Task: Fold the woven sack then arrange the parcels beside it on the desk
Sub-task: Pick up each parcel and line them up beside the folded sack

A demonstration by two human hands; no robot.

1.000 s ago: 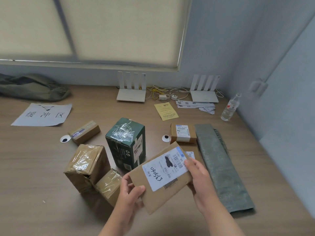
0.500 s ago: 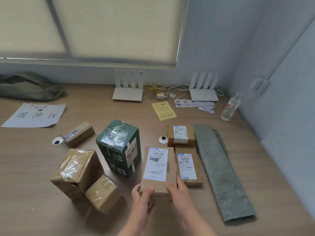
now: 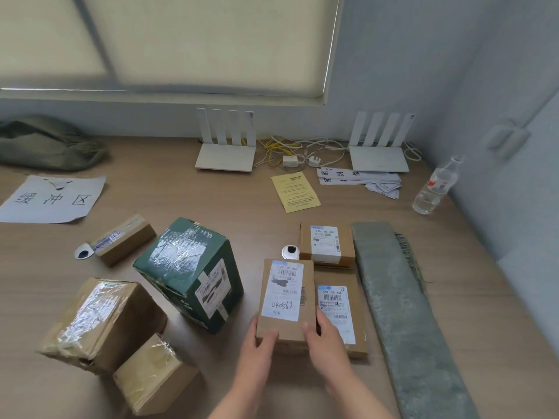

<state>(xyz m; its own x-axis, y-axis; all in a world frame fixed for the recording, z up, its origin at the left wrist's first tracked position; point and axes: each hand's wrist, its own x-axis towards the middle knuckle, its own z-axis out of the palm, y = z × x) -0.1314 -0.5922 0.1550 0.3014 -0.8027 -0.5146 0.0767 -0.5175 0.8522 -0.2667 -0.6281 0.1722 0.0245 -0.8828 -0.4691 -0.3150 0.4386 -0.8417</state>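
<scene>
Left hand (image 3: 259, 343) and right hand (image 3: 326, 338) clasp the flat parcel (image 3: 284, 300) at its near end, lengthwise parallel, left of the folded sack (image 3: 396, 300).

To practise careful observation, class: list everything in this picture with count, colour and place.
woven sack: 1, grey-green, folded, right.
held parcel: 1, brown, centre.
flat parcels: 2, brown, left of woven sack.
green box: 1, green, centre-left.
taped boxes: 3, brown, left.
routers: 2, white, far edge.
cables and plugs: several, yellow and white, between routers.
yellow sheet: 1, yellow, near cables.
paper sign: 1, white, far left.
water bottle: 1, clear, far right.
olive bag: 1, olive, far-left corner.
desk: 1, brown.
left hand, right hand: grip held parcel's near end.
</scene>
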